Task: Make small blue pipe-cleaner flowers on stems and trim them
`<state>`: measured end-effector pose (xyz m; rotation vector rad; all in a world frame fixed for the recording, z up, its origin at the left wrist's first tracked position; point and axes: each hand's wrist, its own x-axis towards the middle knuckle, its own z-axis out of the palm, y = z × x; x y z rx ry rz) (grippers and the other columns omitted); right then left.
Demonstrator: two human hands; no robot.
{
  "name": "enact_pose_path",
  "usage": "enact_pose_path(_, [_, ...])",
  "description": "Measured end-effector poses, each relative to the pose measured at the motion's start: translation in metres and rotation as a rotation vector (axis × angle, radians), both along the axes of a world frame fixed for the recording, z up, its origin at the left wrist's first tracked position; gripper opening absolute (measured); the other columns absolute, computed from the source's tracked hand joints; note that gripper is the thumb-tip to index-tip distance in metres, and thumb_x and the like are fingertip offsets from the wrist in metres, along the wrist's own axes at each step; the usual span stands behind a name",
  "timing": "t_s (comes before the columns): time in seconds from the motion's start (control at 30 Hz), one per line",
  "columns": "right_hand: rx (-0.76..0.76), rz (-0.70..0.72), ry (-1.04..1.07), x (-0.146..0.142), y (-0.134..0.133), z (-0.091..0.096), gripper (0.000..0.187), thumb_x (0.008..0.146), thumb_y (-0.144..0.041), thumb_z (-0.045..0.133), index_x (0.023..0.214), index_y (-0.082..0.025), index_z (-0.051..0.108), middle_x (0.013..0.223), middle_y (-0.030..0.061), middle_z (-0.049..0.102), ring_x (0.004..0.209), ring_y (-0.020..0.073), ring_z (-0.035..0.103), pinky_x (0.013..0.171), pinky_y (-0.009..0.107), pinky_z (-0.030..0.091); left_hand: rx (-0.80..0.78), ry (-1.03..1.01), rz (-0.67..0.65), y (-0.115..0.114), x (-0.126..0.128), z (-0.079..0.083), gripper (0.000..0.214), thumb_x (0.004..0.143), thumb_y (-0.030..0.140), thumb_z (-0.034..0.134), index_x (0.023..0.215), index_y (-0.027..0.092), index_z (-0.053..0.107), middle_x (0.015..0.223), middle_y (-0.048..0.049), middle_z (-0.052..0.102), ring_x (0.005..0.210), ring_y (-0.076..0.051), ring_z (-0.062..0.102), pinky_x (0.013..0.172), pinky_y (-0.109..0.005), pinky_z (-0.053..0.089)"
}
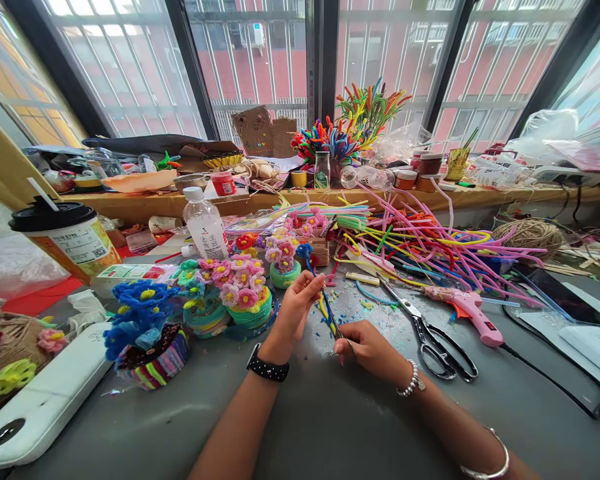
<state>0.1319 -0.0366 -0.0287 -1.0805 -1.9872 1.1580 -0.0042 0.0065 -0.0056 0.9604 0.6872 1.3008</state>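
My left hand (296,308), with a black watch on its wrist, pinches the upper part of a blue pipe-cleaner stem (325,301) that ends in a small blue flower (304,251). Close below it my right hand (367,347), wearing a bead bracelet, is closed on the lower end of the same stem. Both hands hover over the grey table (330,427). Small pots of pink pipe-cleaner flowers (243,287) and a blue flower pot (143,327) stand to the left of my hands.
Black-handled scissors (430,337) and a pink glue gun (467,310) lie right of my hands. A heap of coloured pipe cleaners (430,243) spreads behind. A water bottle (205,227), a lidded drink cup (67,237), a twine ball (527,235) and a phone (563,297) are around.
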Motion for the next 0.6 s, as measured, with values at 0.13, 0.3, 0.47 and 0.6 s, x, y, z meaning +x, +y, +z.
enact_pose_path(0.13, [-0.022, -0.062, 0.013, -0.0025, 0.0011, 0.0015, 0.055, 0.066, -0.065, 0.041, 0.042, -0.016, 0.04, 0.042, -0.0022, 0.045, 0.043, 0.0074, 0.038, 0.044, 0.02, 0.027, -0.003, -0.036, 0.056, 0.001, -0.0009, -0.0003, 0.021, 0.064, 0.025, 0.062, 0.057, 0.016, 0.044, 0.06, 0.0048, 0.043, 0.057, -0.005, 0.04, 0.057, -0.016, 0.033])
enact_pose_path(0.3, [-0.034, -0.024, 0.023, 0.0018, 0.0024, 0.0011, 0.06, 0.062, -0.071, 0.037, 0.044, -0.015, 0.044, 0.043, -0.0013, 0.045, 0.043, 0.0076, 0.036, 0.044, 0.02, 0.026, -0.009, -0.072, 0.03, 0.0011, -0.0012, -0.0004, 0.02, 0.063, 0.025, 0.063, 0.057, 0.016, 0.047, 0.062, 0.0042, 0.045, 0.059, -0.005, 0.042, 0.058, -0.016, 0.034])
enact_pose_path(0.47, [0.017, 0.097, 0.005, 0.0068, 0.0018, 0.0003, 0.07, 0.06, -0.077, 0.024, 0.05, -0.013, 0.051, 0.048, -0.0005, 0.046, 0.046, 0.0083, 0.037, 0.045, 0.021, 0.026, -0.011, -0.039, -0.007, 0.0, -0.0004, 0.0004, 0.018, 0.063, 0.026, 0.063, 0.058, 0.015, 0.05, 0.062, 0.004, 0.045, 0.061, -0.006, 0.042, 0.059, -0.017, 0.034])
enact_pose_path(0.6, [0.026, 0.104, -0.003, 0.0055, 0.0011, 0.0016, 0.07, 0.061, -0.076, 0.023, 0.051, -0.013, 0.05, 0.05, 0.0002, 0.048, 0.048, 0.0088, 0.039, 0.045, 0.021, 0.027, -0.032, 0.009, -0.057, -0.0014, 0.0006, 0.0014, 0.018, 0.062, 0.024, 0.064, 0.057, 0.015, 0.049, 0.062, 0.0041, 0.047, 0.062, -0.006, 0.043, 0.06, -0.017, 0.034])
